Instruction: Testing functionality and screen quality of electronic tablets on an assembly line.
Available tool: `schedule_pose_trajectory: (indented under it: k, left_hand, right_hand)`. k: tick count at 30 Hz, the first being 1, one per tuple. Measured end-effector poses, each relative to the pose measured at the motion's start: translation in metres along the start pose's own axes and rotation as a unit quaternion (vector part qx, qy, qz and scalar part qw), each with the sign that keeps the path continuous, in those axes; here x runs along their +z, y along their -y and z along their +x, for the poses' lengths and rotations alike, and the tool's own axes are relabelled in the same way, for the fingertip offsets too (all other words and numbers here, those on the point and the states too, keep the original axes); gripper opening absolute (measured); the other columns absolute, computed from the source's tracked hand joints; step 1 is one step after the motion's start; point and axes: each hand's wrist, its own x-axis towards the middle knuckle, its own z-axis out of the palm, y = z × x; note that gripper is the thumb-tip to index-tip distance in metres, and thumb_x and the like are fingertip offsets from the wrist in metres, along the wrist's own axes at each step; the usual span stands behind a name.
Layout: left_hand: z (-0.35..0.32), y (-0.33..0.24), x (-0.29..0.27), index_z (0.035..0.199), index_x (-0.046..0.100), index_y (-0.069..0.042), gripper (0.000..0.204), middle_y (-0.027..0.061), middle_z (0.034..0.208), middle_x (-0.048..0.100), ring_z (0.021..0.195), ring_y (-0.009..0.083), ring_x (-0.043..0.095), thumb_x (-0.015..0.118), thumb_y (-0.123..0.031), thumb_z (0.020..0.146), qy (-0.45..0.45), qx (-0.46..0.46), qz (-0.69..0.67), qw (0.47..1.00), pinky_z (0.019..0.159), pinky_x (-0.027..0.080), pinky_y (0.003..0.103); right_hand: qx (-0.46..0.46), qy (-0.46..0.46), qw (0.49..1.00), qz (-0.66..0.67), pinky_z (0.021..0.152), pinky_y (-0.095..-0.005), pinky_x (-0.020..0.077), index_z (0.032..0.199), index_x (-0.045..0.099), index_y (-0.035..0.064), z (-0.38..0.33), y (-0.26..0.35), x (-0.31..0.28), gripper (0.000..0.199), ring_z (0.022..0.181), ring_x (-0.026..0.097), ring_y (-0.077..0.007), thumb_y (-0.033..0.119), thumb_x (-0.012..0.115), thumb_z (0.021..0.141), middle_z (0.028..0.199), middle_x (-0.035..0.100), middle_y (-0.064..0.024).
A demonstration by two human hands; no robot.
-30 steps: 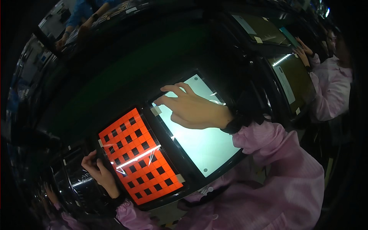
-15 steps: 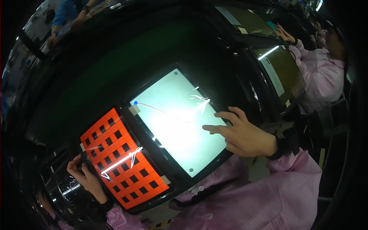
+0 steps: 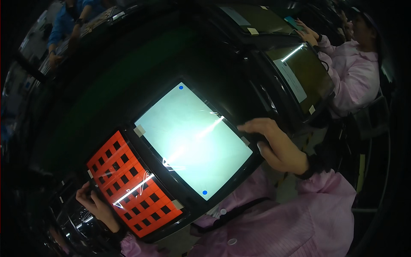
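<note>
An electronics production or display-testing line is shown. A dark counter (image 3: 107, 98) is seen carrying large flat display panels in black frames: one panel (image 3: 192, 141) is lit pale white with small blue dots at two corners, and a second (image 3: 132, 184) beside it is lit with an orange grid of dark squares. Further unlit panels (image 3: 304, 73) are ranged along the same line at the upper right. Pink cleanroom-style smocks are worn, both on the near sleeve (image 3: 299, 218) and by a co-worker (image 3: 355, 73) seated at the next station. Another person in blue (image 3: 64, 25) is seen across the line.
</note>
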Motion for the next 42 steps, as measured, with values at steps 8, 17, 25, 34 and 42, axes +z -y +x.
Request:
schedule_pose_trajectory:
  k: [8, 17, 25, 34, 42]
  left_hand:
    - [-0.003, -0.008, 0.004, 0.112, 0.039, 0.000, 0.030, 0.0135, 0.110, 0.052, 0.104, 0.0210, 0.049, 0.040, 0.001, 0.082, -0.004, -0.017, -0.007, 1.000, 0.089, 0.038, 0.033]
    - [-0.004, -0.017, 0.008, 0.111, 0.039, 0.000, 0.030, 0.0147, 0.109, 0.052, 0.106, 0.0231, 0.049, 0.039, 0.002, 0.082, 0.001, -0.019, -0.023, 1.000, 0.092, 0.037, 0.035]
    - [-0.004, -0.020, 0.009, 0.112, 0.039, 0.000, 0.029, 0.0152, 0.110, 0.052, 0.108, 0.0239, 0.048, 0.040, 0.000, 0.083, 0.006, -0.021, -0.004, 1.000, 0.094, 0.036, 0.036]
    - [-0.003, -0.011, 0.007, 0.113, 0.039, 0.000, 0.029, 0.0145, 0.110, 0.053, 0.107, 0.0231, 0.049, 0.040, 0.001, 0.084, 0.008, 0.003, -0.009, 1.000, 0.094, 0.036, 0.035]
    - [0.000, -0.006, 0.005, 0.113, 0.039, 0.000, 0.029, 0.0140, 0.111, 0.052, 0.106, 0.0220, 0.049, 0.040, 0.002, 0.084, 0.010, 0.007, -0.018, 1.000, 0.092, 0.037, 0.034]
  right_hand:
    - [0.006, -0.052, 0.995, -0.080, 0.103, -0.0472, 0.0305, 0.123, 0.040, -0.0031, 0.119, -0.025, 0.053, 0.044, 0.128, 0.028, -0.0397, 0.002, 0.046, 0.080, 0.126, 0.045, -0.0192]
    - [0.028, -0.015, 0.991, -0.133, 0.103, -0.0506, 0.0280, 0.120, 0.043, -0.0040, 0.115, -0.017, 0.057, 0.039, 0.128, 0.027, -0.0394, 0.004, 0.047, 0.081, 0.120, 0.050, -0.0192]
    - [-0.077, 0.115, 0.982, -0.128, 0.105, -0.0527, 0.0226, 0.116, 0.050, -0.0005, 0.039, 0.020, 0.058, 0.041, 0.130, 0.030, -0.0330, 0.007, 0.054, 0.076, 0.124, 0.050, -0.0113]
    - [-0.126, 0.213, 0.964, -0.097, 0.104, -0.0560, 0.0218, 0.120, 0.048, 0.0020, -0.007, 0.038, 0.065, 0.050, 0.133, 0.028, -0.0305, 0.018, 0.062, 0.075, 0.135, 0.044, -0.0073]
    - [-0.126, 0.222, 0.965, -0.055, 0.103, -0.0540, 0.0239, 0.123, 0.047, 0.0029, -0.008, 0.044, 0.062, 0.051, 0.130, 0.032, -0.0311, 0.012, 0.058, 0.074, 0.135, 0.044, -0.0093]
